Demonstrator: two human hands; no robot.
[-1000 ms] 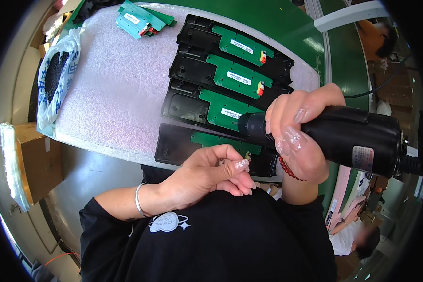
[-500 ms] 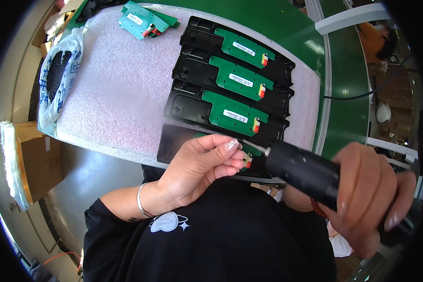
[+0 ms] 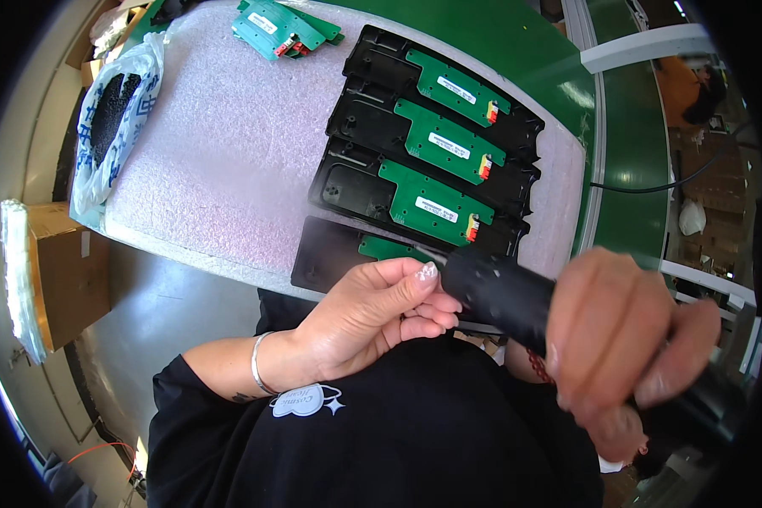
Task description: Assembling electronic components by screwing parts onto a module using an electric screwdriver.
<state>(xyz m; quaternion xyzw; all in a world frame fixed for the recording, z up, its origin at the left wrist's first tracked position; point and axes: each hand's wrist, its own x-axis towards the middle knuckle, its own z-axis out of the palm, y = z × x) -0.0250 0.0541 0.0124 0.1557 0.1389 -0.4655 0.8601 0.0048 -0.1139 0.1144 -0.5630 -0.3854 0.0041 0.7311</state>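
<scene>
The driver lies aslant over the nearest shell, its bit pointing toward 10 o'clock; directions below are taken from that bit. One second earlier, the bit stood at the third board, which is now fully uncovered at 12 o'clock; half a second ago it had already been swung to the fingertips, and it remains beside them. The shift is best read as a break from that board and a turn to the pinch, perhaps to some small part there.

The left hand, at 7 o'clock, has thumb and forefinger brought together just beside the bit, the other fingers loosely curled; whether they grip anything, or touch the bit, cannot be told. The right hand, at 4 o'clock and blurred, is closed around the driver's rear part.

The nearest board is partly hidden by the hand and driver. Farther toward 12 and 1 o'clock lie the second board and the first board, each in a black shell. Loose boards are heaped at 11 o'clock; an open bag of dark bits sits at 10.
</scene>
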